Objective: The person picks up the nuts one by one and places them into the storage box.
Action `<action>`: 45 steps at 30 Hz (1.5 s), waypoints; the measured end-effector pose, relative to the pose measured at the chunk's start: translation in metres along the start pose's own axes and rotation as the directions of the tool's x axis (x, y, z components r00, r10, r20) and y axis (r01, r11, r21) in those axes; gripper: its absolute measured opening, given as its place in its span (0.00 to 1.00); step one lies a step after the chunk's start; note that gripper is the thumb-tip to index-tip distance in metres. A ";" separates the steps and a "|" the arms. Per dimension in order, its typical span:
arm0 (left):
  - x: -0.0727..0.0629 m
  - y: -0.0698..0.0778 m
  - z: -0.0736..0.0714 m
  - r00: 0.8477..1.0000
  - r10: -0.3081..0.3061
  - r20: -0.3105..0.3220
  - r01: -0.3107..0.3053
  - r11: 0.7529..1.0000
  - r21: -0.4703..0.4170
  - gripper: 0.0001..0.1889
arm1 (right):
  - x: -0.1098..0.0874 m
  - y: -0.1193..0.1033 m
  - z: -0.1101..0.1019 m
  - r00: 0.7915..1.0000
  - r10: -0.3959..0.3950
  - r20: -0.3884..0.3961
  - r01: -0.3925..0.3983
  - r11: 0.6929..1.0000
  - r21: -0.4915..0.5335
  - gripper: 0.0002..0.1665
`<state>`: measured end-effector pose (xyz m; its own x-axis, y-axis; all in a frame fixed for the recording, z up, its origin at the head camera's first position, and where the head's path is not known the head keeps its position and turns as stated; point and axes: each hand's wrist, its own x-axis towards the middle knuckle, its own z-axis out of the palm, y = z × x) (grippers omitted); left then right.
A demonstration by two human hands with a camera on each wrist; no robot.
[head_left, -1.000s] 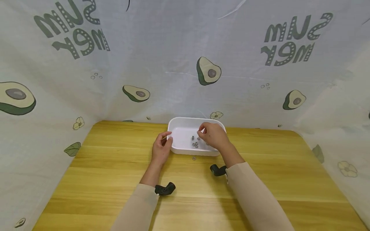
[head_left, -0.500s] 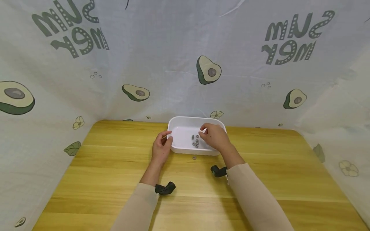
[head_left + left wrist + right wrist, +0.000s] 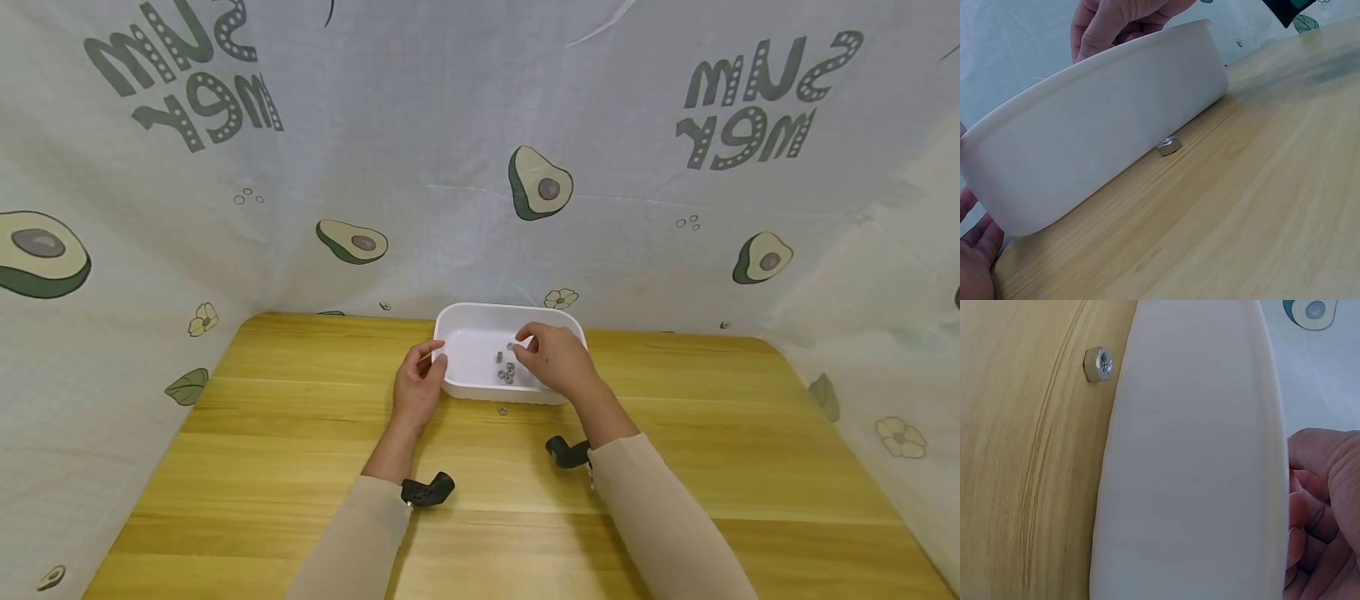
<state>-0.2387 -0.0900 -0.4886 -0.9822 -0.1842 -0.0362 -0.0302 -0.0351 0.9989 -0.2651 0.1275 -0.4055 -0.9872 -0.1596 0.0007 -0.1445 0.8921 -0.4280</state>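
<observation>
A white tray (image 3: pixel 468 392) stands at the table's far side, with several metal hex nuts (image 3: pixel 508 379) on its floor. Among them a small upright grey piece (image 3: pixel 499 357) looks taller than the loose nuts. My right hand (image 3: pixel 557 357) reaches over the tray's right part, a nut (image 3: pixel 510 346) right at its thumb and index fingertips, which pinch it. In both wrist views the tray wall hides those fingertips. My left hand (image 3: pixel 420 385) holds the tray's left end, index finger at the rim and thumb at the near corner. One hex nut (image 3: pixel 1098 364) lies on the table against the tray's near wall.
The wooden table (image 3: pixel 495 542) runs to a light cloth (image 3: pixel 450 167) printed with avocados, which hangs behind and at both sides. Black wrist mounts (image 3: pixel 429 490) stick out from both sleeves.
A loose nut near the right fingertips has shifted away from me, and now sits at them. The right thumb and index finger parted, then came back to a nut. The left hand stays put.
</observation>
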 end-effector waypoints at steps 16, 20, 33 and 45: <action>0.000 0.000 0.001 1.000 0.017 -0.001 -0.017 1.000 0.012 0.15 | -0.035 -0.014 0.004 0.998 -0.056 -0.019 0.057 0.996 0.068 0.13; 0.000 0.000 0.001 0.999 0.036 -0.001 -0.036 0.999 0.004 0.15 | -0.047 -0.019 0.005 0.997 -0.074 -0.021 0.075 0.994 0.076 0.12; -0.001 -0.001 0.000 0.999 0.040 -0.001 -0.040 0.999 -0.003 0.16 | -0.075 -0.014 0.025 0.978 -0.097 0.185 0.081 0.993 0.090 0.16; -0.002 0.000 0.001 1.000 0.030 -0.002 -0.030 1.000 0.005 0.16 | -0.075 -0.005 0.045 0.980 -0.123 0.153 0.118 0.992 0.042 0.14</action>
<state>-0.2373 -0.0886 -0.4881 -0.9824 -0.1868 -0.0067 -0.0021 -0.0248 0.9997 -0.1876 0.1157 -0.4437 -0.9397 -0.3312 -0.0847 -0.2572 0.8483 -0.4629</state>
